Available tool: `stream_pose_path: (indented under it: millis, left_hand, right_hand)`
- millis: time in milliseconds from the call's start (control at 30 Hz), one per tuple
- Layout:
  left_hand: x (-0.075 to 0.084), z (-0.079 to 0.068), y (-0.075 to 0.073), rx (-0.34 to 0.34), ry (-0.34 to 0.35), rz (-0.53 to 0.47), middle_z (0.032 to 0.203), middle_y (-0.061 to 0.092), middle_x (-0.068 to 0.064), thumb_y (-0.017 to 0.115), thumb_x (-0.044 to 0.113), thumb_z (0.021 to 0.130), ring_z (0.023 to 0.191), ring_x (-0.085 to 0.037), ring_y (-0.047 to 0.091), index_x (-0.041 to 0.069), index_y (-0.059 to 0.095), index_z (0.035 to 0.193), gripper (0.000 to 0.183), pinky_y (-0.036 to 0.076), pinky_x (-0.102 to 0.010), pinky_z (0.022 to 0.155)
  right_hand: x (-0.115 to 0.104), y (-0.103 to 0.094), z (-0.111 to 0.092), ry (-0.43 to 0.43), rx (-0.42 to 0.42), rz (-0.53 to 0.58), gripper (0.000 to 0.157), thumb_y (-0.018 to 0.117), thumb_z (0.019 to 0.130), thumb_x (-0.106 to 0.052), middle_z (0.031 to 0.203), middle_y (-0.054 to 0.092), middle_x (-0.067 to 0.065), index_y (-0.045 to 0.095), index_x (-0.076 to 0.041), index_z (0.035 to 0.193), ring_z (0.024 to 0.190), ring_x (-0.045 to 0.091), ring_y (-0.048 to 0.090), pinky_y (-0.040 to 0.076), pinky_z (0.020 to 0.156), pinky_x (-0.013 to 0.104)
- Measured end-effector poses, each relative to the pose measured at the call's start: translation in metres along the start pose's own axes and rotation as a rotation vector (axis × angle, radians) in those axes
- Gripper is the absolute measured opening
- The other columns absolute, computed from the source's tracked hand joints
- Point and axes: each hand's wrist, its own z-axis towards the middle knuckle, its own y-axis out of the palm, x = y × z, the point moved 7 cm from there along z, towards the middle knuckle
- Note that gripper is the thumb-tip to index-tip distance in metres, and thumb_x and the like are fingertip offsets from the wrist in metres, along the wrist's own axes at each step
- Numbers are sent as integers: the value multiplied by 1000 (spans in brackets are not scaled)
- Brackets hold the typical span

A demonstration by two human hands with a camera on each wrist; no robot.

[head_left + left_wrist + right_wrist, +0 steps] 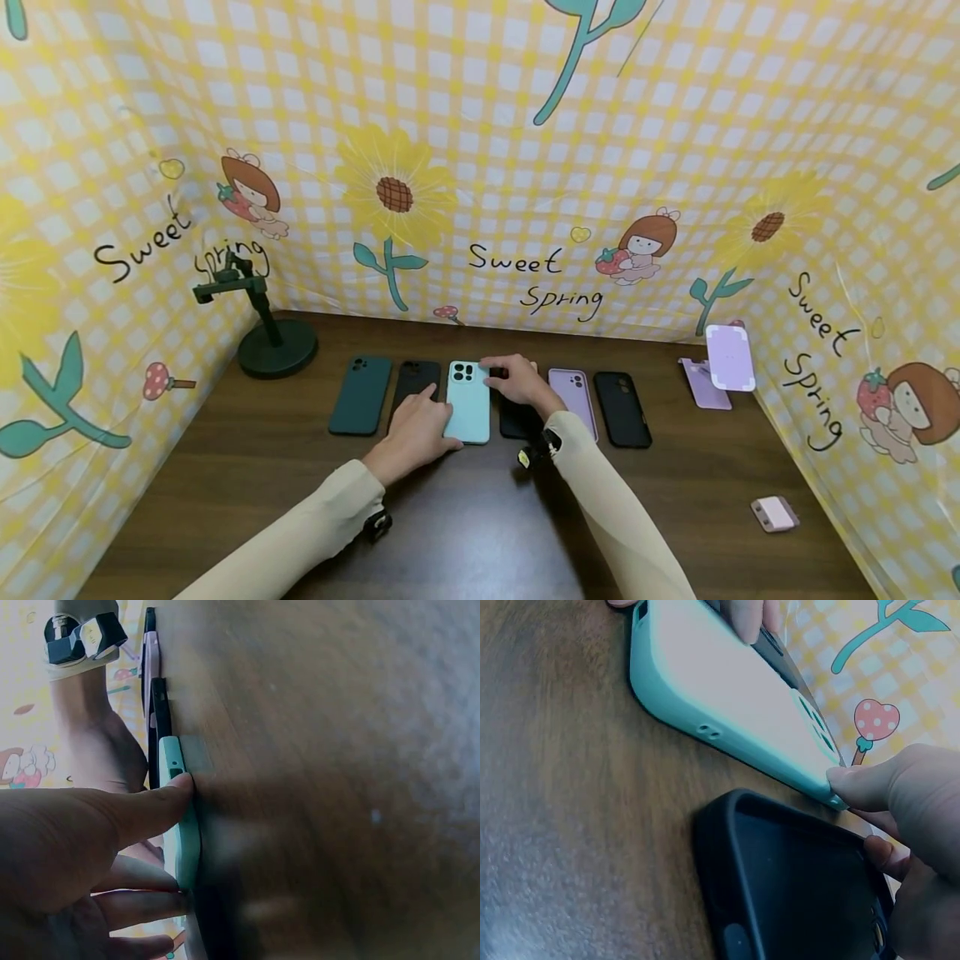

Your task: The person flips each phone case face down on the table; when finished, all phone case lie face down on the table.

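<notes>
A mint-green phone case [468,408] lies back up in the middle of the row, its camera cutouts at the far end. My left hand [415,432] holds its near left corner, thumb at the near end and fingers along the left side. At the far right corner, my right hand [521,385] grips the case between thumb and fingers, as the right wrist view shows with the mint case [727,697]. Beneath my right hand a black case [802,892] lies hollow side up. A dark case [417,379] is partly hidden behind my left hand.
A dark green case [360,396] lies at the row's left end; a lilac case [573,400] and another black case [623,408] are on the right. A dark green stand [276,346] stands back left, a lilac stand [727,358] back right. A small white-and-pink block [775,514] lies front right.
</notes>
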Motion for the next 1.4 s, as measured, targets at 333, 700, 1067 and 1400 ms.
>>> stream_pose_path:
  millis: [333,700,1067,1400]
  left_hand:
    - [4,-2,-3,20,6,-35,109,76,-12,86,47,80,143,-44,48,11,74,89,39,45,-57,110]
    - [4,0,-7,54,12,-243,131,64,-13,81,45,87,120,-34,60,15,67,138,61,48,-53,99]
    - [13,4,-11,50,40,-355,135,63,-11,80,39,89,131,-36,54,17,67,138,55,41,-57,109]
    - [43,13,1,7,129,-425,137,58,-13,80,36,90,140,-38,44,17,66,139,54,32,-65,114]
  right_hand:
    - [-4,-3,-3,-67,-1,-55,36,66,102,-21,148,62,0,68,-19,138,140,26,54,28,98,44]
    - [5,-29,-12,-165,85,46,36,69,99,-19,142,65,8,69,-11,134,124,30,63,38,110,55]
    - [34,-51,-29,-103,48,135,37,65,102,-14,145,61,16,64,-4,138,136,34,57,48,110,51]
    - [58,-55,-41,-24,18,101,35,58,104,-5,151,56,15,65,-6,138,144,36,48,43,114,55]
